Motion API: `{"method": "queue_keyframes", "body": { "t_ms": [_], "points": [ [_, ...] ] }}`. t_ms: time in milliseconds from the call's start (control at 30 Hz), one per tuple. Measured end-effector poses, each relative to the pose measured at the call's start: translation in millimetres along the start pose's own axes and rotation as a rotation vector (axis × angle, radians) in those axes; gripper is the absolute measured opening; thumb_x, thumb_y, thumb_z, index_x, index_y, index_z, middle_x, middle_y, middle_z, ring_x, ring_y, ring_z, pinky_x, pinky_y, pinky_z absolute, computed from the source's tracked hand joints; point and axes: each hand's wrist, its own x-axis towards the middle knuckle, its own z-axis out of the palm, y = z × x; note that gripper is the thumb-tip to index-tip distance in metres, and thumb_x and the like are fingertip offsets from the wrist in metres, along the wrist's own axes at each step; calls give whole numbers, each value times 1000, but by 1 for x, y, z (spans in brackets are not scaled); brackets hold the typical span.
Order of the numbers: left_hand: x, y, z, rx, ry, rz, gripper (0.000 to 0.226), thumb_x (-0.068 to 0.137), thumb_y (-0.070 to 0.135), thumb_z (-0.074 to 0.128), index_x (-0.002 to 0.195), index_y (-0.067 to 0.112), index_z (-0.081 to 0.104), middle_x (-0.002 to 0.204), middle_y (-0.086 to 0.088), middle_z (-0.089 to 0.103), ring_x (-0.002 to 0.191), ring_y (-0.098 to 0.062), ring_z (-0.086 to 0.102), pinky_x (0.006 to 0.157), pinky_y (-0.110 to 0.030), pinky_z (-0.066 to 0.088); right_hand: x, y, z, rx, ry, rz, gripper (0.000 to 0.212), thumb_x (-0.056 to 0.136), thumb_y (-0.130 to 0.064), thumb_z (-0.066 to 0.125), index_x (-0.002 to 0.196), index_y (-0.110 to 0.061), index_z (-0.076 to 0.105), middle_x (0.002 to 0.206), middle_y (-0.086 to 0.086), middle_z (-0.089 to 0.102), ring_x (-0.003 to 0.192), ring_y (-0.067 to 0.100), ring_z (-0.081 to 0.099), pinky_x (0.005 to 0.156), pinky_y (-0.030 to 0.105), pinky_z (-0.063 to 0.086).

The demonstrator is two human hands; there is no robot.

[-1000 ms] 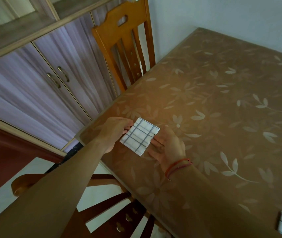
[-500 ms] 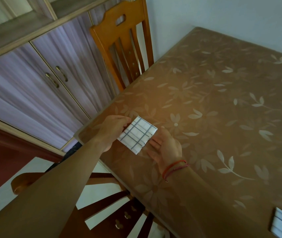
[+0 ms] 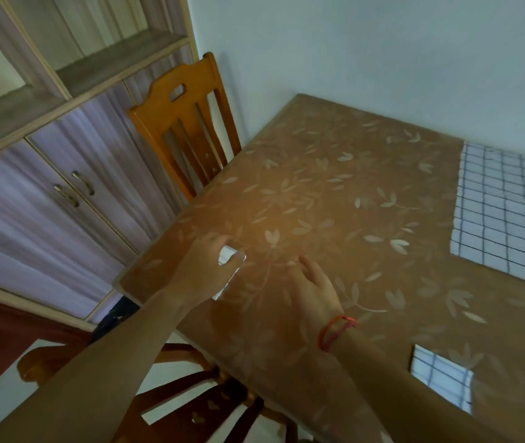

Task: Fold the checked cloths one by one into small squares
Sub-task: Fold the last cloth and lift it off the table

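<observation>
Mostly hidden under the left hand (image 3: 205, 270), a small folded cloth (image 3: 226, 255) sits near the table's left corner. Only slivers of its white, dark-lined fabric show between thumb and fingers. The left hand's fingers are curled around the cloth, gripping it; the picture is blurred here, so whether the cloth rests on the table (image 3: 334, 193) cannot be told.

Just to its right, the right hand (image 3: 315, 287) is stretched forward with fingers loosely straight, holding nothing. A red cord bracelet (image 3: 334, 332) circles its wrist.

Further right, a large checked cloth (image 3: 507, 219) lies spread flat at the table's far right side, running out of view. A second folded square (image 3: 440, 377) lies near the front right, well apart from both hands.

The table has a brown cover with a pale leaf pattern. A wooden chair (image 3: 184, 123) stands at its left side, with a cabinet (image 3: 63, 193) with two handled doors behind it.
</observation>
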Motion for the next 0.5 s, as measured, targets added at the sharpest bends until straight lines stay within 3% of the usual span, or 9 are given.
{"method": "queue_keyframes", "body": {
  "t_ms": [100,200,367,500],
  "points": [
    [-9,28,6,94,8,96,68,82,60,49,132,14,55,132,-2,54,124,-20,47,103,-32,38,-17,-7,-39,-239,22,-120,63,85,-60,51,143,-37,39,134,-7,52,122,12,50,101,30,40],
    [-20,61,16,159,10,240,58,90,49,57,135,13,52,135,-1,49,129,-19,41,102,-24,29,-29,-8,-80,-429,81,-211,59,92,-57,45,146,-37,32,145,-3,44,132,16,43,108,38,38],
    [-37,115,37,231,-75,352,72,89,60,43,146,16,38,147,1,37,136,-15,29,107,-29,28,-60,-6,-151,-619,182,-273,62,91,-62,39,147,-37,27,142,-1,42,125,19,48,102,37,43],
    [-52,161,62,296,-116,424,78,86,67,30,147,18,35,150,2,32,138,-16,28,110,-34,30,-87,0,-209,-693,277,-274,61,93,-61,36,147,-37,25,145,-2,38,129,19,43,104,41,42]
  ]
}}
